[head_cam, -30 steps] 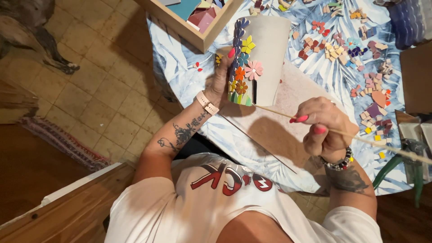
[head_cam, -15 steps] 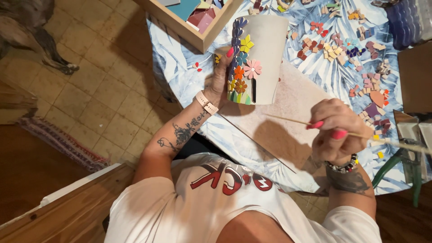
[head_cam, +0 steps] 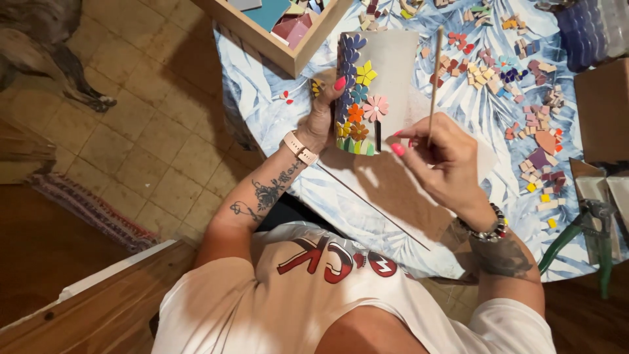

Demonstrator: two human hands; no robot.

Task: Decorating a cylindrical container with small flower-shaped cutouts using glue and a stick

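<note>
A pale cup-shaped pot lies on its side on the table, with coloured mosaic flowers stuck along its left part. My left hand grips the pot's left side, a watch on that wrist. My right hand is closed on a thin wooden stick that points up across the pot's right edge. The hand sits just right of the pot's rim.
A wooden tray with coloured tile sheets stands at the back left. Several small mosaic pieces are scattered over the leaf-patterned tablecloth. Green-handled nippers lie at the right. A cardboard box is at the far right. An animal lies on the tiled floor.
My right hand has swung the stick from lying sideways to pointing up and moved left toward the pot. My left hand stays on the pot.
</note>
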